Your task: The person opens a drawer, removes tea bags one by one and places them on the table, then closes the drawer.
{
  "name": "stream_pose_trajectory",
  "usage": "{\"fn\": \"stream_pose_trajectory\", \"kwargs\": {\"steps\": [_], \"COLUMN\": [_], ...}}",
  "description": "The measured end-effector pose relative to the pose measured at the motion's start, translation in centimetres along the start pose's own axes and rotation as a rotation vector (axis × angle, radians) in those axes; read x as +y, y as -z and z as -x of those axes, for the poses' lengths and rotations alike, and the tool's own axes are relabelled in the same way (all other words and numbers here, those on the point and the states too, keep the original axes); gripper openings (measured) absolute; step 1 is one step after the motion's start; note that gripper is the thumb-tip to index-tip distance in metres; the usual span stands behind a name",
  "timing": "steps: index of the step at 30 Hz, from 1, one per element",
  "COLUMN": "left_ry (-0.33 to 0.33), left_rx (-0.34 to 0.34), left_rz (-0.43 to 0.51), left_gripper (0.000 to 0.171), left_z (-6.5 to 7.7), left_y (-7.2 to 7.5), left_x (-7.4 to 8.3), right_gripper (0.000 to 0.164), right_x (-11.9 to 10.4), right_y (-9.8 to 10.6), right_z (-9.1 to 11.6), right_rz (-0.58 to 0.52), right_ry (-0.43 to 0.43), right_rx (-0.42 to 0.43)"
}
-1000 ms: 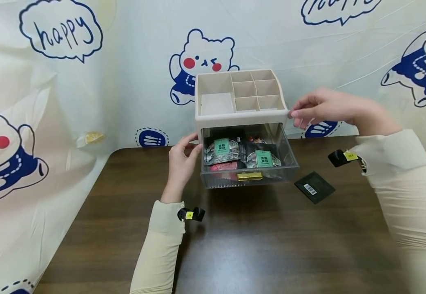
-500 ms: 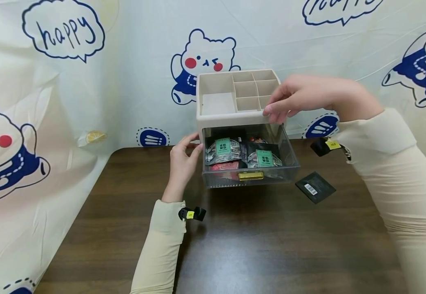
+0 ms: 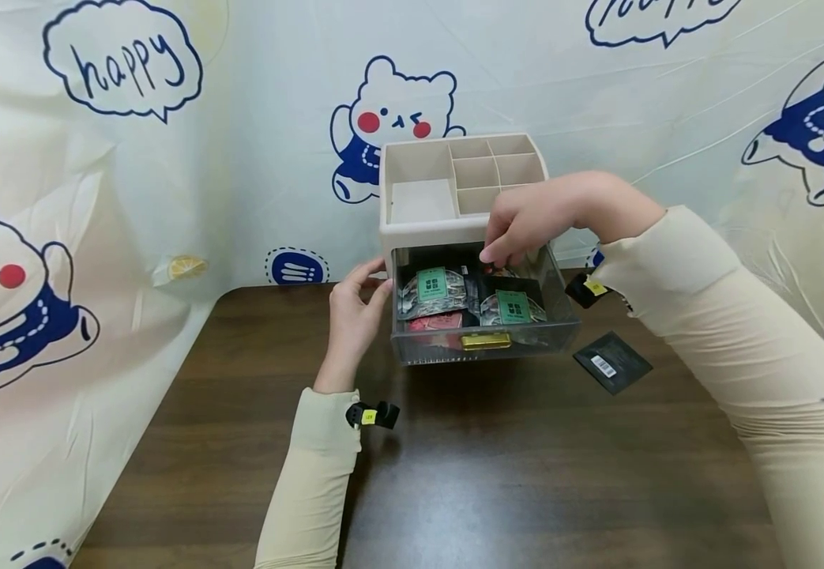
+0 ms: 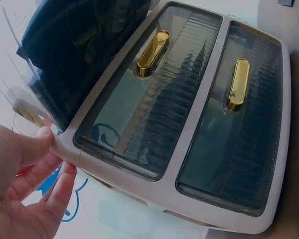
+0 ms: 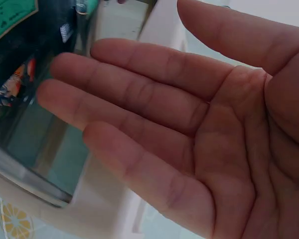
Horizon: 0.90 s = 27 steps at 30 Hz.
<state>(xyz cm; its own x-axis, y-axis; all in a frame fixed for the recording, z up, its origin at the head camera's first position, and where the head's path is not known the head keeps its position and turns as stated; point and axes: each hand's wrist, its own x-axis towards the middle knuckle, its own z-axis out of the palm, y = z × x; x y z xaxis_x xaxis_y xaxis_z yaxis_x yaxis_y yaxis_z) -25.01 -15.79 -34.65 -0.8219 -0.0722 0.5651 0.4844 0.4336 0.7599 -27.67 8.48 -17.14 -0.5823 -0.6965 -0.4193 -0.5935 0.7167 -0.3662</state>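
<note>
A cream desktop organizer (image 3: 422,235) stands at the back of the table. Its clear grey top drawer (image 3: 419,349), with a gold handle (image 3: 486,341), is pulled out. Inside lie sachets with green labels, one sachet (image 3: 433,292) at left and another sachet (image 3: 514,307) at right, and a red packet (image 3: 436,322). My left hand (image 3: 353,324) holds the organizer's left edge, thumb on the front frame and fingers along the side. Over the drawer's right rear hangs my right hand (image 3: 532,224), fingertips above the sachets. In the right wrist view its fingers extend, holding nothing.
A black sachet (image 3: 612,363) with a white barcode lies on the wooden table (image 3: 454,474), right of the drawer. Two lower drawers with gold handles, a middle drawer (image 4: 154,99) and a bottom drawer (image 4: 234,129), are closed. A printed curtain (image 3: 276,118) hangs behind.
My right hand has moved left and down from beside the organizer's right edge to over the pulled-out drawer. The left hand keeps its place on the organizer's edge.
</note>
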Motion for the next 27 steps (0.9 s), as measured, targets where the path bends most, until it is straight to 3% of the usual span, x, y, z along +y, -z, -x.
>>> {"fn": "stream_pose_trajectory", "kwargs": {"steps": [10, 18, 27], "left_ry": [0.020, 0.017, 0.024], "left_rx": [-0.007, -0.003, -0.008], "left_rz": [-0.005, -0.007, -0.006], "left_gripper": [0.032, 0.033, 0.033], "left_z": [0.0, 0.0, 0.0], "left_y": [0.1, 0.1, 0.1], "left_x": [-0.1, 0.2, 0.2], "right_gripper": [0.030, 0.030, 0.019], "right_x": [-0.6, -0.5, -0.5], "right_y": [-1.0, -0.9, -0.8], "right_z": [-1.5, -1.7, -1.4], "right_rz": [0.057, 0.074, 0.119], "right_ry": [-0.037, 0.001, -0.003], "right_rx": [-0.069, -0.103, -0.118]}}
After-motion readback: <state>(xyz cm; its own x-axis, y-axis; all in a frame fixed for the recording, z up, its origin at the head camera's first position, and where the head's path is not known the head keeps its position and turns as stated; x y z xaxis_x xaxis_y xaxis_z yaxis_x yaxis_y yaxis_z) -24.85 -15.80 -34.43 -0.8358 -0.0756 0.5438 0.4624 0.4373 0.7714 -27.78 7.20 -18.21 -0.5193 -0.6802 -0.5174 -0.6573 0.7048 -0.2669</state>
